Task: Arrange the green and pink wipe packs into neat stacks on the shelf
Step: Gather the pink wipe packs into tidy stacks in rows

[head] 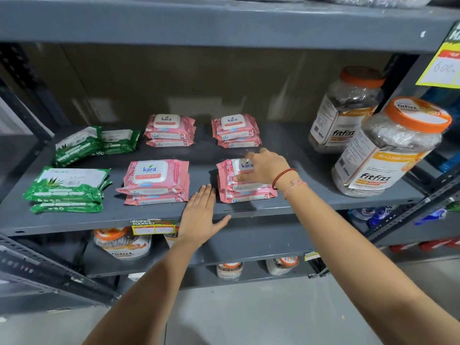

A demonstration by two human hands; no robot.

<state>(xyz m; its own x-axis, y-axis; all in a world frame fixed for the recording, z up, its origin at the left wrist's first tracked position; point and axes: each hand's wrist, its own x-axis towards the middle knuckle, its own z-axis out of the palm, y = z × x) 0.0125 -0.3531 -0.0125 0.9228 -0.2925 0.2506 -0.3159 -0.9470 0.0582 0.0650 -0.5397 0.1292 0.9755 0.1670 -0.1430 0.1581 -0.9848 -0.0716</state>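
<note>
The pink wipe packs (245,189) lie under your right hand (267,168), which presses them loosely open, while your left hand (200,215) rests flat and open on the shelf (149,215) just beside them.

Left hand (202,215): flat, palm down, fingers together and pointing far, thumb spread to the right.
Right hand (265,168): palm down, fingers curled loosely leftward, wrist wearing red and pink thread bands.
Arms: both bare, extended forward.

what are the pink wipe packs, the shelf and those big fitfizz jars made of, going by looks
Pink wipe packs: soft plastic film, slightly glossy, crimped at the ends, with a stiffer white flip lid.
Shelf: looks like grey painted metal, matte, with punched uprights.
Fitfizz jars: clear, shiny plastic probably, with orange lids.
</note>
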